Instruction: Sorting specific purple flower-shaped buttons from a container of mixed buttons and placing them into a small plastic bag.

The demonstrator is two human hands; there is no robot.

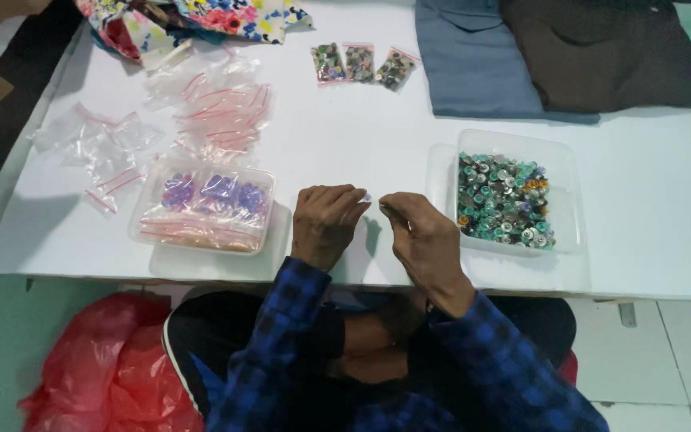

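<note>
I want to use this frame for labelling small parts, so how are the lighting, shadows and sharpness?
Head view: even, soft light on the white table; faint shadows beside the left hand and right hand. The mixed buttons in the clear tray blur together, the small piece between the fingertips is too small to tell, and the table edges bow slightly.

White table (pixel 345 144) bears two clear tubs (pixel 513 200), small bags (pixel 217 112), folded cloths (pixel 569 56)

Clear glossy plastic tubs (pixel 563 164), matt white table (pixel 361 128), crinkly red plastic bag (pixel 113 368)
</note>
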